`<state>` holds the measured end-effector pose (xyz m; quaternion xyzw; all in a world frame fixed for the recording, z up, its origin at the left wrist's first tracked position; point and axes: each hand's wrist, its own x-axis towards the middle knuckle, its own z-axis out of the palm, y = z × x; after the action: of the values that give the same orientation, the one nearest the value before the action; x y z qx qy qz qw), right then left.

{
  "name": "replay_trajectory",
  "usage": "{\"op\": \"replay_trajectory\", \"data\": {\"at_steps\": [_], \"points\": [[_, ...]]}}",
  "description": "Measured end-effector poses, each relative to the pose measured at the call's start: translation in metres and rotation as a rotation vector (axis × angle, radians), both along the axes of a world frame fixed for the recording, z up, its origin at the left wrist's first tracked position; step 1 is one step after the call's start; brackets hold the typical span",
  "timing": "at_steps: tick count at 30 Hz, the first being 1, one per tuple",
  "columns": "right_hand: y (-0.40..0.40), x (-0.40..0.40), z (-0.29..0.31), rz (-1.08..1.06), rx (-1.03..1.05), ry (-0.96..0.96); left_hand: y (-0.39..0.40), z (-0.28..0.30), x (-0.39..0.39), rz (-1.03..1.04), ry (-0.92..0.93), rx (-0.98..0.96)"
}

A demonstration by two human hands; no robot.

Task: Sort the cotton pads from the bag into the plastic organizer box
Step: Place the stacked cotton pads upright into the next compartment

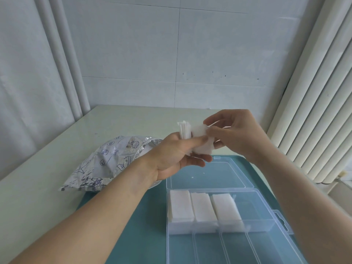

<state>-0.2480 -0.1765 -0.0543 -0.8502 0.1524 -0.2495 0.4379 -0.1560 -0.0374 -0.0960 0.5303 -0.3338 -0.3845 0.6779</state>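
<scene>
Cotton pads stand on edge as a stack gripped in your left hand, above the far lid of the organizer box; your right hand, nearer the empty right compartment, pinches one pad off its right end. The bag lies left, printed "Date:".

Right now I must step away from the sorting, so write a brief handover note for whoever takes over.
Left hand holds a stack of white square cotton pads. Right hand pinches one pad off it.
Printed silver foil bag lies left on the table.
Clear plastic organizer box sits open on the teal tray.
Done: three far compartments hold pads.
Left: the fourth far compartment and the near row.
</scene>
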Motion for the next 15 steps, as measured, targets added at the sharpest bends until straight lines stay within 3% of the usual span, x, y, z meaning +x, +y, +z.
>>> {"op": "replay_trajectory", "data": {"at_steps": [6,15], "points": [[0.001,-0.002,0.000,-0.100,-0.098,-0.006,-0.003,-0.005,0.003,0.098,-0.053,0.059],[0.008,-0.003,0.000,-0.085,-0.015,-0.036,-0.001,-0.003,-0.005,-0.037,-0.226,0.089]]}}
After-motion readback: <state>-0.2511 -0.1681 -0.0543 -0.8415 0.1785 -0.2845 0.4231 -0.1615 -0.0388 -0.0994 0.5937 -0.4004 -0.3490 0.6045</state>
